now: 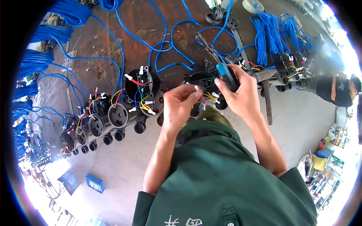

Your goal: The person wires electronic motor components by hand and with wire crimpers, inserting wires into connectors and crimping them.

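My left hand [176, 106] is closed, with thumb and forefinger pinching a small white wire connector [197, 88]. In my right hand [243, 94] are pliers [222, 68] with teal and black handles, their dark jaws pointing up and away to the left. Between the two hands sits a round black motor housing [201, 78] with a green wire at it. Yellow wires [211, 96] with white tips hang just below, between my hands. Left of my left hand stands another black housing [132, 88], with red, green, blue and yellow wires coming out of it.
Several grey cylindrical housings [118, 115] line the near edge of the brown worktable [102, 41]. Blue cables [166, 47] loop across it, with coiled bundles [266, 34] on both sides. A wooden handle [267, 101] juts over the edge. Another person [335, 90] is at far right.
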`<state>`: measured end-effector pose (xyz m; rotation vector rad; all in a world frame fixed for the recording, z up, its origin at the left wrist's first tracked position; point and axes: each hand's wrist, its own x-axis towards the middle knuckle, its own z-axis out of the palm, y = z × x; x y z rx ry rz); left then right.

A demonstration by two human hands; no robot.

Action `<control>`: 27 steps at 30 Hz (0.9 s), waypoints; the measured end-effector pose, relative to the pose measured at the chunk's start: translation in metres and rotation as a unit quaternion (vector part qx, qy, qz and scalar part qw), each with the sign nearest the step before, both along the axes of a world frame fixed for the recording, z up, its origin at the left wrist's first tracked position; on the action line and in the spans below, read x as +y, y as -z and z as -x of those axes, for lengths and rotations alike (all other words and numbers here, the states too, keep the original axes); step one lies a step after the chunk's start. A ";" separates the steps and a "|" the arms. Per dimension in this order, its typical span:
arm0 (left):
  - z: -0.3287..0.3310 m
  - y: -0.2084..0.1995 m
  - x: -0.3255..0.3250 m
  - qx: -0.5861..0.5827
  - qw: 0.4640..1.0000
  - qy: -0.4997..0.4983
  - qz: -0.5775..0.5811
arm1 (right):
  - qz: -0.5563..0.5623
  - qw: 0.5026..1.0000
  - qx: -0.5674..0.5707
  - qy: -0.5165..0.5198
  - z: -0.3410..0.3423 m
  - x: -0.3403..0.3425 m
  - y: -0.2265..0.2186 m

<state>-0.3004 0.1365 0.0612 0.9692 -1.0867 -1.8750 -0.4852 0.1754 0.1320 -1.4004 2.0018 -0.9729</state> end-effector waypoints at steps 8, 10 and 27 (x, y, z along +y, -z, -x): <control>0.014 -0.015 -0.001 -0.198 0.965 0.019 0.172 | -0.033 0.999 0.010 -0.022 -0.001 -0.012 -0.013; 0.015 -0.018 -0.005 -0.223 0.952 0.023 0.207 | -0.084 0.996 -0.001 -0.039 -0.004 -0.013 -0.021; 0.019 0.000 -0.001 -0.118 0.990 0.026 0.075 | -0.069 0.997 -0.037 -0.008 -0.001 -0.016 0.011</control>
